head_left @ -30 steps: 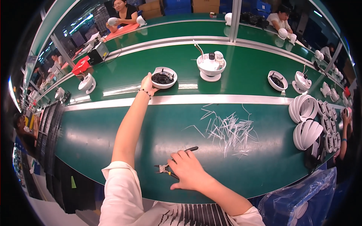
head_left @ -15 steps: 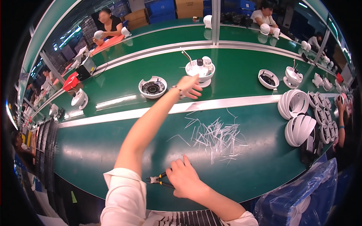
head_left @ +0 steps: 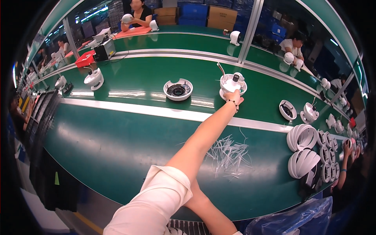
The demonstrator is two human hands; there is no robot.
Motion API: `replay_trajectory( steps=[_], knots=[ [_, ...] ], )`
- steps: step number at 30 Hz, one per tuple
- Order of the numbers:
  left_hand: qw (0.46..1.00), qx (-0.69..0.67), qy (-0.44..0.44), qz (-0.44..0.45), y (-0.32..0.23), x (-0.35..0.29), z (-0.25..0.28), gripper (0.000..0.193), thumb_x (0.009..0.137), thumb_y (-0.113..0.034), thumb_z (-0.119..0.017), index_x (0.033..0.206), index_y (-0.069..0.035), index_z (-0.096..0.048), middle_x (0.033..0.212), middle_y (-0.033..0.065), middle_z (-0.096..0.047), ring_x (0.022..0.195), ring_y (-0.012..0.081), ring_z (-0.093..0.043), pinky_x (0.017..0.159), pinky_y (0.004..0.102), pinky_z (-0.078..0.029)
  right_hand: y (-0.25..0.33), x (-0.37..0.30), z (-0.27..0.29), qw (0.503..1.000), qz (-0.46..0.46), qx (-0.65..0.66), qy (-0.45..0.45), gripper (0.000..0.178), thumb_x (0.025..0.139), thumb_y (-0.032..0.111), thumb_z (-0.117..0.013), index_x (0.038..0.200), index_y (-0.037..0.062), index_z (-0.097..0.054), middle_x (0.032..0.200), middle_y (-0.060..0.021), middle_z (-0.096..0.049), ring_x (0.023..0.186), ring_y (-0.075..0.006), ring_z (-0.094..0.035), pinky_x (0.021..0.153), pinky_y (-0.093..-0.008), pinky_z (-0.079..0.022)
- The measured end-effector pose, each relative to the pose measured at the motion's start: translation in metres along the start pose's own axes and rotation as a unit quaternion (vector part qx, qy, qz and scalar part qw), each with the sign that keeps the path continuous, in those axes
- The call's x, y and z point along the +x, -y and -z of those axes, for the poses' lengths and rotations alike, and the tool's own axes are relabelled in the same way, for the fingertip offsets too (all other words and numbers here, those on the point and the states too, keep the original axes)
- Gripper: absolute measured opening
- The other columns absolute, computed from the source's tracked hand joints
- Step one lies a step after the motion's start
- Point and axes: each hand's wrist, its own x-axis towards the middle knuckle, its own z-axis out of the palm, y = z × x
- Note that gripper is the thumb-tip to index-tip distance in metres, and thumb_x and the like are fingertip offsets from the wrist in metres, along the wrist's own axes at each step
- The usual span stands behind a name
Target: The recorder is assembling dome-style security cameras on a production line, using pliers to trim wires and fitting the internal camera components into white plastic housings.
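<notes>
My left arm stretches far forward across the bench. Its hand (head_left: 234,96) is closed at the near rim of a white dome camera housing (head_left: 239,87), which stands on its round base with a dark lens part and a cable sticking up. My right forearm (head_left: 209,209) comes in from the lower edge and passes behind my left sleeve, so the right hand and its fingers are hidden. Left of the housing lies a white ring-shaped cover (head_left: 178,90) with black parts inside. Nearer, cut clear plastic strips (head_left: 229,156) lie in a loose pile.
White rings (head_left: 302,138) and round covers (head_left: 327,153) are stacked at the right. Other camera housings (head_left: 94,79) stand along the green belt. A metal rail (head_left: 156,111) divides bench and belt. A bag of clear blue plastic (head_left: 291,219) is at the lower right. Co-workers sit opposite.
My view has swung left. The left hand, spread beside the housing before, now closes at its rim. My right hand and the side cutters by it have gone out of sight behind my left arm.
</notes>
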Motion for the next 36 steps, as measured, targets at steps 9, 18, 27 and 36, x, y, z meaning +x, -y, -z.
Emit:
replay_trajectory(
  steps=[9,18,27,36],
  knots=[
    [0.951,0.022,0.304,-0.058,-0.068,-0.074,0.028,0.05,0.071,0.014,-0.041,0.117,-0.002,-0.029,0.11,0.0164,-0.045,0.096,0.0284,-0.052,0.079,0.0413,-0.05,0.008,0.004,0.046,0.953,-0.003,-0.284,0.104,0.052,0.054,0.024,-0.065,0.097,-0.0003,-0.052,0.087,-0.014,-0.046,0.087,-0.029,-0.048,0.076,-0.0357,-0.042],
    [0.903,0.207,0.325,-0.189,-0.174,-0.159,0.154,0.06,0.074,0.01,-0.042,0.123,-0.01,-0.014,0.121,0.0115,-0.031,0.108,0.0262,-0.043,0.081,0.0371,-0.049,0.006,0.002,0.101,0.998,-0.007,0.047,-0.031,0.044,0.057,0.018,-0.066,0.097,0.0018,-0.057,0.088,-0.0063,-0.052,0.068,-0.014,-0.052,0.06,-0.0233,-0.045],
    [0.852,0.378,0.294,-0.211,-0.15,-0.199,0.196,0.064,0.075,0.01,-0.037,0.129,-0.011,-0.01,0.125,0.0126,-0.026,0.112,0.0267,-0.037,0.08,0.0367,-0.049,-0.007,0.006,0.095,0.827,0.001,0.561,0.041,0.068,0.076,0.038,-0.041,0.121,-0.0113,-0.032,0.111,-0.0251,-0.046,0.09,-0.0335,-0.054,0.07,-0.0401,-0.048],
    [0.85,0.39,0.3,-0.187,-0.13,-0.208,0.192,0.06,0.076,0.012,-0.032,0.129,-0.01,-0.014,0.124,0.0127,-0.03,0.105,0.0253,-0.045,0.073,0.0296,-0.053,-0.015,-0.002,0.115,0.79,-0.052,0.603,0.101,0.065,0.08,0.038,-0.032,0.119,-0.0142,-0.031,0.11,-0.0279,-0.046,0.087,-0.0375,-0.055,0.069,-0.0448,-0.048]
  ],
)
